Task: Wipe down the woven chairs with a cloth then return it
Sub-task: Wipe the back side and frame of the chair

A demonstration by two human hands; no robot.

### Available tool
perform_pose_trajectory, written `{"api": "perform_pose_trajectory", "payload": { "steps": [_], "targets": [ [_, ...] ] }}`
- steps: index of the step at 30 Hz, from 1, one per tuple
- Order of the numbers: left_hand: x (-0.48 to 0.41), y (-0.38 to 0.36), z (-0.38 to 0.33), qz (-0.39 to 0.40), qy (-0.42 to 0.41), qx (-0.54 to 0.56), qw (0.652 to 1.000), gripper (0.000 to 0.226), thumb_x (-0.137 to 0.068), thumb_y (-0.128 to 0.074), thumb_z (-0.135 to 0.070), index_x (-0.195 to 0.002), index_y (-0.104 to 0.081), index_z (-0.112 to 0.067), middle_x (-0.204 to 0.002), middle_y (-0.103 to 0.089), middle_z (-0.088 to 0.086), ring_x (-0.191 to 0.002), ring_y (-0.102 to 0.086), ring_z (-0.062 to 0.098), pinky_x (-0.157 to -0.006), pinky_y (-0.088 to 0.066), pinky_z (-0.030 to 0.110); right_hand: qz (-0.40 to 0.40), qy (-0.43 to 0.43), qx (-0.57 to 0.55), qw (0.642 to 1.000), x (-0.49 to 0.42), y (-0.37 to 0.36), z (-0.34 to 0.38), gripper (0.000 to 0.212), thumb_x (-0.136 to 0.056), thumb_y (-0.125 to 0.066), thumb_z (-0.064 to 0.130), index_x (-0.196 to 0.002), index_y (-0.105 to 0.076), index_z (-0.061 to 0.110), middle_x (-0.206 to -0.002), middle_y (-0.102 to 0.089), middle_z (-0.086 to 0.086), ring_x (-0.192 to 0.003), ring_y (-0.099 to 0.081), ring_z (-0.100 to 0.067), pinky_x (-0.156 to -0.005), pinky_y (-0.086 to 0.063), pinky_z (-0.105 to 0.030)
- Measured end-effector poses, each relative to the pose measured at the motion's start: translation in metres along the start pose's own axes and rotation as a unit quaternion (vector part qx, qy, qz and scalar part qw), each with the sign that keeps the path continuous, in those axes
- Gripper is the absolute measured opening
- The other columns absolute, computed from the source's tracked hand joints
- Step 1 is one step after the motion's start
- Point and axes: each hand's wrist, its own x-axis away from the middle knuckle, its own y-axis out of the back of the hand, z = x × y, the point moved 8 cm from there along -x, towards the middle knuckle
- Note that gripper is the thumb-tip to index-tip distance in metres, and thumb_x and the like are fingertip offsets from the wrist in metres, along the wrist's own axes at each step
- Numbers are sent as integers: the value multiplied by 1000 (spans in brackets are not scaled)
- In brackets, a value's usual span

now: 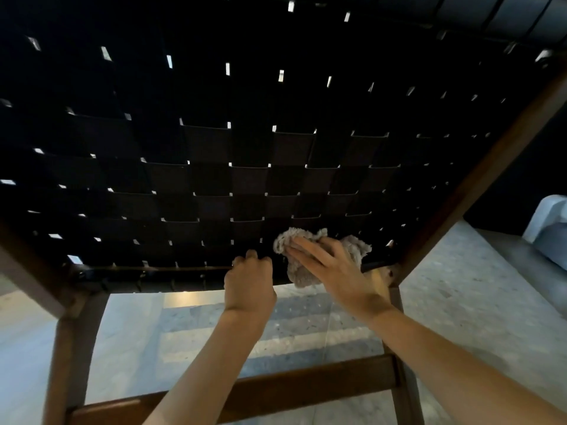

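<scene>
Both hands sit close: left hand (249,283) grips the woven chair (214,148) edge (fingertips hidden); right hand (331,265), fingers straight, presses the cloth (302,277).

1. Two slender forearms are seen, uncovered from the wrists to the lower edge of the view.
2. The left hand (249,286) and the right hand (331,265) are likewise left bare.

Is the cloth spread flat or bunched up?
Bunched up: the cloth sits in crumpled folds under the right hand, pressed against the dark woven seat.
</scene>
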Motion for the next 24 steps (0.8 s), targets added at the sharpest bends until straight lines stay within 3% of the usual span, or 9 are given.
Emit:
{"api": "perform_pose_trajectory", "payload": {
  "steps": [5,9,13,15,19,24],
  "targets": [
    [0,4,-13,-31,-19,-19,999,23,-95,-46,-18,-115,-57,-20,-114,-53,0,-101,-56,17,-72,-47,26,-33,83,35,995,-2,45,-4,90,-67,-69,-12,-144,-33,20,-146,-32,3,-106,-43,-23,-98,-47,-35],
    [-5,16,-38,-92,-65,48,993,31,-99,-38,-22,-122,-58,-26,-117,-57,-5,-102,-58,12,-73,-48,24,-161,46,38,985,-2,127,-40,57,-88,-56,3,-141,-37,14,-143,-35,1,-111,-37,-28,-99,-41,-33],
    [-13,17,-66,-70,-94,130,985,34,-98,-39,-26,-130,-52,-29,-124,-54,-7,-110,-55,11,-81,-47,26,-300,-20,60,952,-16,202,-86,42,-94,-61,7,-135,-50,3,-137,-40,-5,-111,-35,-31,-101,-37,-29],
    [-16,16,-74,-56,-93,151,983,34,-98,-40,-26,-129,-54,-29,-122,-56,-7,-110,-55,12,-82,-46,27,-300,-47,65,950,-24,209,-101,45,-92,-61,1,-135,-49,2,-138,-37,-4,-112,-33,-30,-105,-31,-24],
    [-16,6,-82,-27,-90,158,983,33,-98,-43,-25,-128,-55,-27,-122,-56,-5,-111,-55,14,-87,-48,30,-281,-93,54,954,-36,200,-109,69,-77,-50,-23,-140,-44,5,-143,-28,-3,-115,-29,-29,-106,-19,-14],
    [-5,-12,-78,-1,-80,116,990,35,-98,-42,-22,-132,-53,-26,-127,-52,-3,-119,-47,17,-93,-46,31,-286,-120,24,950,-32,164,-99,71,-75,-49,-19,-139,-45,11,-143,-28,0,-116,-30,-29,-106,-23,-20]
  ]
}}
